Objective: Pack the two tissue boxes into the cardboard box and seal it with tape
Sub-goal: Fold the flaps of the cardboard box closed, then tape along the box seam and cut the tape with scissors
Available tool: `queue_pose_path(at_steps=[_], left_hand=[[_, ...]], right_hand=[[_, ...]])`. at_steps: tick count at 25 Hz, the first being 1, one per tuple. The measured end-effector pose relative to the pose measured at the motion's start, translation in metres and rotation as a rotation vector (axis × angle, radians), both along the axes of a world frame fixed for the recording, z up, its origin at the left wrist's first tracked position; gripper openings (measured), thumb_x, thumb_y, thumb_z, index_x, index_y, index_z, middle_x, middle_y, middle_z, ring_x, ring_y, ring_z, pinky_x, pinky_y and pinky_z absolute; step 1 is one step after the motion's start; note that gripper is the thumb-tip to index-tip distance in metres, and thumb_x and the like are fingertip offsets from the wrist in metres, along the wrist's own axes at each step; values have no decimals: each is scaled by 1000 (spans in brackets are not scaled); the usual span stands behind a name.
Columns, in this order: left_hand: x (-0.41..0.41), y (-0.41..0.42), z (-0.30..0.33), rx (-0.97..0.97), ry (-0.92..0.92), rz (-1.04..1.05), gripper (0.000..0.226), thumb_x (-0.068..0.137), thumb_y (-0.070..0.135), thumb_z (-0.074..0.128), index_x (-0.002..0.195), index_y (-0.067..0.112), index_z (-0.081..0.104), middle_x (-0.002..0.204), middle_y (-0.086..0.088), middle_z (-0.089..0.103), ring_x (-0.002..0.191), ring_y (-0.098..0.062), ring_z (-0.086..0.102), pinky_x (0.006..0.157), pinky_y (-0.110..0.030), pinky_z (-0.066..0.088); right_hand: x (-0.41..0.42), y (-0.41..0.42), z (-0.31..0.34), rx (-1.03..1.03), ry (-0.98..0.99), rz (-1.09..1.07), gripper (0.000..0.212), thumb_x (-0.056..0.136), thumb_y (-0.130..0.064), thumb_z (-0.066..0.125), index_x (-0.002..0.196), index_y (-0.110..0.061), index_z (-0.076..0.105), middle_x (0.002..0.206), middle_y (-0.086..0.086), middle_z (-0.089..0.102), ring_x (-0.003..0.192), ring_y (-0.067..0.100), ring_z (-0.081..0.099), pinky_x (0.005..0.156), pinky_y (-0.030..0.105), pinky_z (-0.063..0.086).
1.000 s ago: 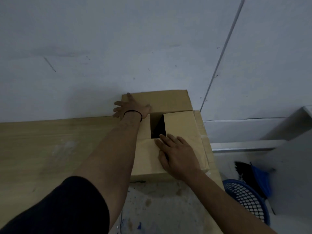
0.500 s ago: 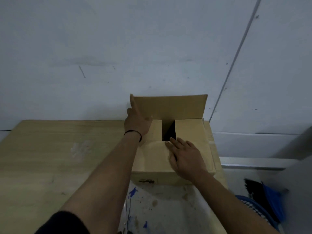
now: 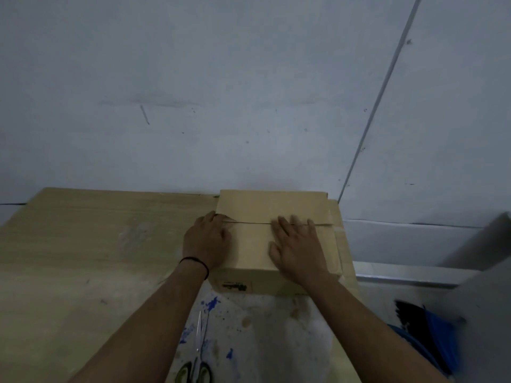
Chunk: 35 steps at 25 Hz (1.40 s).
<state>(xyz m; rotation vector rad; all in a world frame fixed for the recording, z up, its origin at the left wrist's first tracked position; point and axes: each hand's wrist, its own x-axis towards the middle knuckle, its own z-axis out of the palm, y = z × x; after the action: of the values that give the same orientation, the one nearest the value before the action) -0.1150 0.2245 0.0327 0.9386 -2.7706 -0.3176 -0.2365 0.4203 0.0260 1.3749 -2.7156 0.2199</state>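
The brown cardboard box [image 3: 254,252] stands at the back right of the wooden table, against the wall. Its top flaps lie folded flat and meet along a dark seam across the lid. My left hand [image 3: 206,240] rests on the box's left edge at the seam's end, fingers bent over the corner. My right hand [image 3: 297,248] presses flat on the near flap, fingertips reaching the seam. The tissue boxes are hidden from view. No tape is visible.
Scissors [image 3: 197,363] with green handles lie on the paint-stained table [image 3: 83,258] near its front edge. A blue mesh basket [image 3: 423,346] sits on the floor to the right, below the table's edge. The wall stands directly behind the box.
The far flap, upright half a second ago, now lies folded down, closing the dark gap. My left hand moved from that flap to the box's left edge. The view shifted downward.
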Motion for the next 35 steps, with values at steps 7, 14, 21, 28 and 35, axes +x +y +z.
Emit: queue_pose_path(at_steps=[7, 14, 21, 28, 35], left_hand=[[12, 10, 7, -48, -223, -34, 45, 100, 39, 36, 143, 27, 41, 155, -10, 32, 133, -34, 38, 103, -46, 40], [94, 30, 11, -226, 86, -91, 14, 90, 28, 56, 97, 22, 67, 93, -3, 65, 83, -27, 60, 70, -39, 49], [259, 29, -22, -212, -71, 14, 8, 88, 27, 59, 87, 22, 65, 76, -1, 61, 71, -26, 58, 57, -37, 44], [315, 17, -45, -79, -301, 96, 32, 98, 30, 39, 122, 21, 58, 110, -5, 63, 104, -28, 54, 84, -41, 45], [286, 7, -75, -31, -457, -36, 39, 94, 31, 51, 129, 14, 56, 137, -12, 53, 129, -35, 40, 109, -53, 29]], right_hand=[[5, -7, 7, 125, -4, -12, 70, 93, -47, 11, 145, -16, 47, 150, 8, 48, 136, 33, 45, 110, 54, 31], [105, -29, 9, -239, 133, 140, 25, 89, -30, 52, 97, -15, 70, 104, 7, 70, 89, 30, 63, 87, 45, 48], [233, -50, -30, -273, 10, 187, 17, 87, -25, 57, 90, -15, 70, 88, 6, 68, 80, 30, 63, 71, 40, 50], [290, -76, -60, -54, -154, 153, 26, 83, -31, 69, 105, -17, 71, 94, 5, 68, 84, 30, 65, 72, 39, 51], [278, -92, -90, 166, -506, 4, 67, 88, -33, 59, 150, -22, 35, 145, 7, 45, 130, 32, 40, 100, 42, 43]])
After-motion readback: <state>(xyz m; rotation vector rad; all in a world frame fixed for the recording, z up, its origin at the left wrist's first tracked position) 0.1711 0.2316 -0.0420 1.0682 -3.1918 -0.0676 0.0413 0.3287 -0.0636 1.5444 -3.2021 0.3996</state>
